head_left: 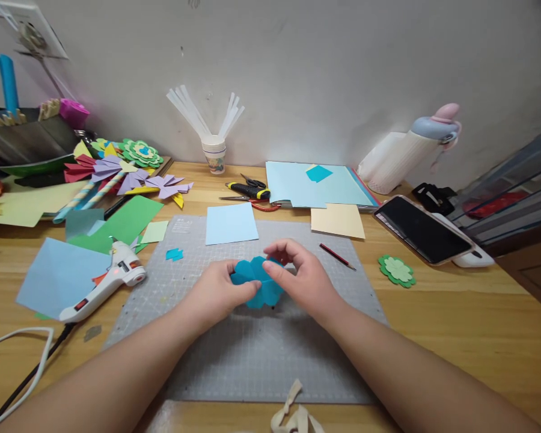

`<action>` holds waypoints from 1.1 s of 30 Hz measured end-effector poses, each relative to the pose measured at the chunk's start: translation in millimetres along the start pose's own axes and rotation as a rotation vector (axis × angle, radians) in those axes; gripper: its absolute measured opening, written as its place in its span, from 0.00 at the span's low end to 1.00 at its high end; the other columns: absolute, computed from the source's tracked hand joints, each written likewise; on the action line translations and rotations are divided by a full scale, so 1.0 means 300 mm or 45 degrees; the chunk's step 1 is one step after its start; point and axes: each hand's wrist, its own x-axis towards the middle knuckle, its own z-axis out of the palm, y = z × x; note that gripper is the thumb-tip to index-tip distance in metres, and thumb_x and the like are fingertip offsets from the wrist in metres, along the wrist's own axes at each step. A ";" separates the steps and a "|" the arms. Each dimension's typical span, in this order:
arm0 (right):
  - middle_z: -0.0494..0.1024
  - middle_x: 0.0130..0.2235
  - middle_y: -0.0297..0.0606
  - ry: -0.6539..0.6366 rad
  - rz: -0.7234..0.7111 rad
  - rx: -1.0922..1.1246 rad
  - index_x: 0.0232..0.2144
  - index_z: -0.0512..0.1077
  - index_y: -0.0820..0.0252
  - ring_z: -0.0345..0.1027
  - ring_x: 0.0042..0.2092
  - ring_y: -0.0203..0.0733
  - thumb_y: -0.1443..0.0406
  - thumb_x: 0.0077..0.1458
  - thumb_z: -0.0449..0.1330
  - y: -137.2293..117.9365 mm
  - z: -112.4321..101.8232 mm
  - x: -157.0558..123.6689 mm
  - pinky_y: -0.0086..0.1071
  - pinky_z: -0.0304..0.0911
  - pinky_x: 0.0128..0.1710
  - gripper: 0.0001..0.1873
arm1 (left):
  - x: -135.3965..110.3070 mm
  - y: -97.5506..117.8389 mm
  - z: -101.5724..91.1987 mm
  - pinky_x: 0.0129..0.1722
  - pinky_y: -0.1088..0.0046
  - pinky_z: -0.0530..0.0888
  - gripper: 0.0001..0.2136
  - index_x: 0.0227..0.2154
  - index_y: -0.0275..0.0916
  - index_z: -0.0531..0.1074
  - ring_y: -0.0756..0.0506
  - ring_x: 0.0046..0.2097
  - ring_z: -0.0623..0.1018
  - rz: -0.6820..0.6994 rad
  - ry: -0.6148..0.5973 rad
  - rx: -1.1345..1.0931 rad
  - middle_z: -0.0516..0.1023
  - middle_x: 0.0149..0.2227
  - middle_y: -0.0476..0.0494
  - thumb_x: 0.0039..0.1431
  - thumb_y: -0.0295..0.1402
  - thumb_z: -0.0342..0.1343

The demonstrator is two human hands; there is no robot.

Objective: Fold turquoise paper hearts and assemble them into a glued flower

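Observation:
A blue paper flower (262,291) with rounded petals is held just above the grey cutting mat (261,361). My left hand (219,288) grips its left side, thumb on top and fingers underneath. On the right side, my right hand (297,273) pinches the upper edge between thumb and curled fingers. Small blue paper scraps (174,254) lie on the mat to the left. Beyond my hands rests a light blue paper square (232,224), and a dark red pencil (337,257) lies to the right.
A white glue gun (103,285) with its cord lies at left. Scissors and a yellow-black cutter (247,190) sit behind the mat, near a paper cup (214,155) of glue sticks. At right are a phone (424,228), a green paper flower (397,270) and a bottle (410,150).

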 end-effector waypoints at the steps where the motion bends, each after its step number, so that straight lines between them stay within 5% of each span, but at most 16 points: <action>1: 0.70 0.33 0.35 -0.020 -0.041 -0.061 0.30 0.70 0.58 0.63 0.37 0.40 0.63 0.50 0.61 0.001 -0.003 0.004 0.33 0.59 0.38 0.05 | 0.000 0.001 -0.001 0.26 0.74 0.67 0.07 0.21 0.35 0.72 0.49 0.24 0.72 0.000 -0.008 0.013 0.75 0.20 0.51 0.41 0.32 0.62; 4: 0.70 0.28 0.33 -0.079 -0.008 -0.064 0.24 0.69 0.59 0.63 0.33 0.38 0.64 0.50 0.60 0.004 -0.008 0.013 0.32 0.58 0.34 0.06 | 0.003 0.002 -0.008 0.27 0.74 0.68 0.07 0.22 0.36 0.73 0.48 0.25 0.73 0.010 -0.017 0.029 0.77 0.22 0.51 0.41 0.34 0.62; 8: 0.70 0.26 0.31 -0.147 0.258 0.293 0.26 0.69 0.60 0.61 0.28 0.35 0.58 0.48 0.62 0.014 -0.003 0.020 0.31 0.58 0.29 0.10 | 0.013 -0.003 -0.016 0.30 0.72 0.70 0.11 0.25 0.36 0.73 0.47 0.28 0.75 0.034 -0.004 0.014 0.79 0.25 0.48 0.44 0.39 0.62; 13: 0.73 0.34 0.34 -0.094 0.257 0.524 0.34 0.70 0.58 0.66 0.35 0.38 0.58 0.48 0.64 0.028 0.001 0.021 0.31 0.61 0.36 0.12 | 0.019 -0.004 -0.021 0.31 0.70 0.70 0.12 0.28 0.35 0.74 0.44 0.30 0.76 0.118 0.078 0.063 0.79 0.28 0.46 0.47 0.41 0.60; 15: 0.73 0.39 0.36 -0.042 0.132 0.552 0.38 0.70 0.56 0.66 0.41 0.40 0.58 0.52 0.62 0.029 -0.002 0.018 0.33 0.61 0.42 0.13 | 0.012 0.001 -0.028 0.33 0.70 0.70 0.07 0.27 0.37 0.73 0.45 0.31 0.75 0.388 0.248 0.252 0.77 0.28 0.47 0.50 0.36 0.58; 18: 0.72 0.42 0.38 0.118 -0.116 0.575 0.41 0.71 0.55 0.64 0.46 0.43 0.57 0.58 0.55 0.023 -0.005 0.008 0.38 0.58 0.49 0.12 | -0.011 0.014 -0.051 0.36 0.69 0.69 0.02 0.27 0.38 0.72 0.46 0.33 0.74 1.139 0.504 0.691 0.75 0.29 0.47 0.52 0.27 0.56; 21: 0.71 0.41 0.39 0.243 -0.310 0.554 0.39 0.73 0.56 0.64 0.47 0.46 0.59 0.60 0.51 0.012 -0.006 -0.007 0.41 0.56 0.51 0.13 | -0.039 0.027 -0.078 0.36 0.65 0.67 0.03 0.31 0.37 0.73 0.45 0.33 0.73 1.650 0.501 0.987 0.76 0.30 0.43 0.56 0.29 0.55; 27: 0.70 0.42 0.39 0.218 -0.648 0.314 0.38 0.75 0.53 0.62 0.47 0.47 0.58 0.59 0.51 -0.010 -0.017 -0.040 0.43 0.57 0.51 0.14 | -0.065 0.044 -0.099 0.36 0.64 0.68 0.13 0.33 0.36 0.73 0.44 0.33 0.75 1.889 0.522 1.174 0.77 0.29 0.40 0.63 0.38 0.48; 33: 0.67 0.51 0.41 -0.071 -0.538 0.190 0.51 0.68 0.51 0.58 0.55 0.51 0.52 0.60 0.49 -0.025 -0.020 -0.046 0.46 0.52 0.57 0.21 | -0.073 0.047 -0.090 0.37 0.64 0.68 0.12 0.34 0.36 0.74 0.44 0.33 0.75 1.915 0.481 1.205 0.78 0.28 0.40 0.64 0.33 0.46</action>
